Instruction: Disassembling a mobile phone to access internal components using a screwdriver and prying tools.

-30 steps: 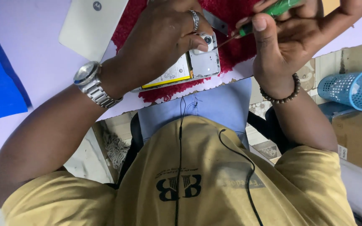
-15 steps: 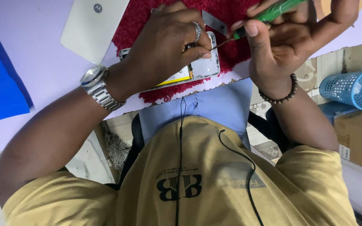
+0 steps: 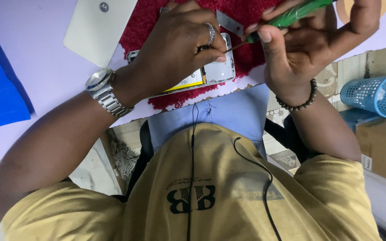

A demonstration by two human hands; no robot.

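Head view: the left hand (image 3: 175,49), with a silver watch (image 3: 101,89) on the wrist, lies at 12 o'clock of the picture over an opened phone (image 3: 215,71); its fingers are curled down and closed on the phone, pressing it flat; the thumb tip touches the thin shaft of the tool. The phone rests on a red mat (image 3: 148,22) on the pale table (image 3: 45,80), near the table's edge; its yellow-edged inside shows under the palm. The right hand (image 3: 300,49), at 1 o'clock, pinches a green screwdriver (image 3: 295,15) between thumb and fingers, closed tight on the handle; the shaft slants down toward the phone's corner at 3 o'clock of the left hand; the tip itself is hidden, so I cannot tell whether it sits in a screw. A small grey metal piece (image 3: 229,22) lies on the mat just beside the shaft; a white back cover (image 3: 97,29) lies at 10 o'clock; a blue basket (image 3: 376,93) stands at 3 o'clock, well apart, off the table.

My judgement: the step in hand is working a screw at the phone's corner; the next move calls for a steady press of the left hand and a tip kept straight, since a slip could scratch the inside.
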